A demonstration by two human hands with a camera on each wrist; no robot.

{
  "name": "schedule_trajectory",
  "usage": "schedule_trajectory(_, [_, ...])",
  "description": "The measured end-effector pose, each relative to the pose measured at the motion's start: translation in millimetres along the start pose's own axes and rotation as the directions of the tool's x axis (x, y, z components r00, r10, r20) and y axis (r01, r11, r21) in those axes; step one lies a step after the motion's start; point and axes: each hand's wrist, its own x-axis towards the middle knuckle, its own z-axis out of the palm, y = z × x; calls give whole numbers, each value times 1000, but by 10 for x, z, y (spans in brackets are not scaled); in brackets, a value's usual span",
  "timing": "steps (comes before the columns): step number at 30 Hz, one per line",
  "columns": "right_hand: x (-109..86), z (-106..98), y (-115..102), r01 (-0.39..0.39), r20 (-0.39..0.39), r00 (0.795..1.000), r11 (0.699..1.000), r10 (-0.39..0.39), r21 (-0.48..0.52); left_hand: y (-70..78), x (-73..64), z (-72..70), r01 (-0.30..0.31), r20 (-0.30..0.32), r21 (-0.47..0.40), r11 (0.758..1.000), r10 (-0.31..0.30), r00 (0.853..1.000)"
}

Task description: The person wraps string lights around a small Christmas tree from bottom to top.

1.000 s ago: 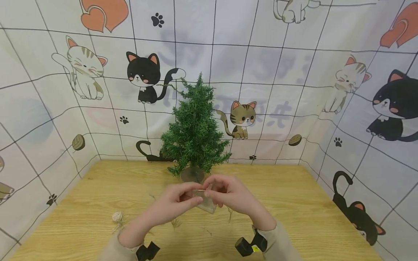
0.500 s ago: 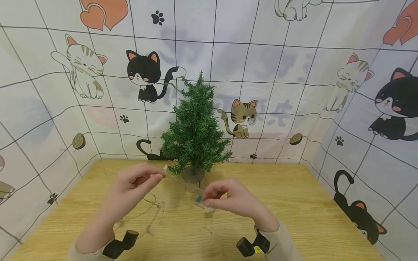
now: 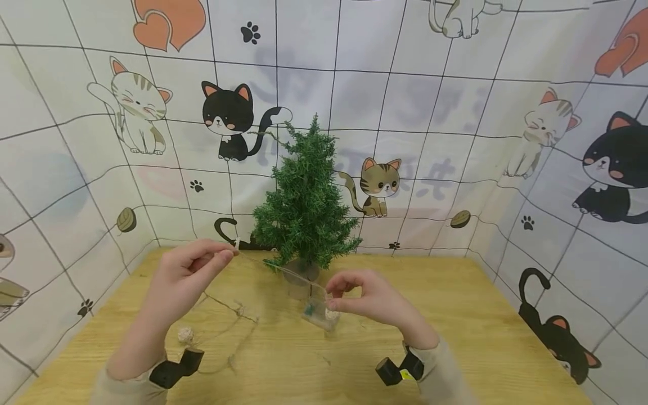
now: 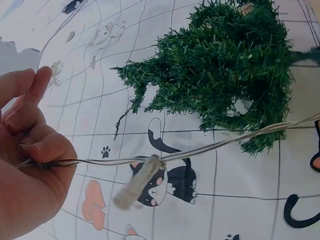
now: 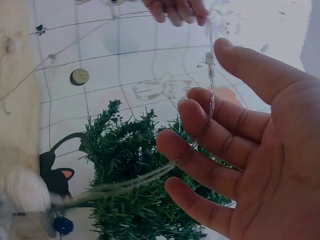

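Observation:
A thin light-coloured wire (image 3: pixel 288 270) stretches between the hands in the head view. My left hand (image 3: pixel 189 275), raised at the left, pinches the wire beside a small whitish tab (image 3: pixel 237 243). In the left wrist view, a pale tube-like piece (image 4: pixel 137 187) hangs on the wire. My right hand (image 3: pixel 367 298) has its thumb apart from its loosely bent fingers, and the wire (image 5: pixel 207 117) runs across them. Just below it is a clear box (image 3: pixel 314 319) with something blue inside, beside a whitish ball (image 3: pixel 331 314). In the right wrist view, the ball (image 5: pixel 25 190) is blurred.
A small green artificial tree (image 3: pixel 306 197) stands behind the hands on a round base (image 3: pixel 301 271). Tangled wire (image 3: pixel 238 309) and another whitish ball (image 3: pixel 185 336) lie at the left of the wooden table (image 3: pixel 430 304). Cat-print cloth (image 3: pixel 440 101) encloses the back and sides.
Both hands were together at the clear box. My left hand has moved left and up, drawing the wire out. The right hand has opened a little and shifted slightly.

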Motion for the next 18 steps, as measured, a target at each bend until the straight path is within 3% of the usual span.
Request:
schedule_trajectory(5, [83,-143,-104,32,53,998,997,-28,-72,139,246,-104,-34,32,116,993,30,999])
schedule_trajectory(8, [136,-245,-191,36,90,996,993,-26,-111,265,431,-171,-88,73,223,971,74,995])
schedule_trajectory(13, [223,-392,-300,36,142,990,979,-7,-202,449,730,-235,-203,179,374,905,145,973])
schedule_trajectory(18, [334,-552,-352,-4,138,990,979,32,-202,564,992,-278,-281,268,477,833,166,949])
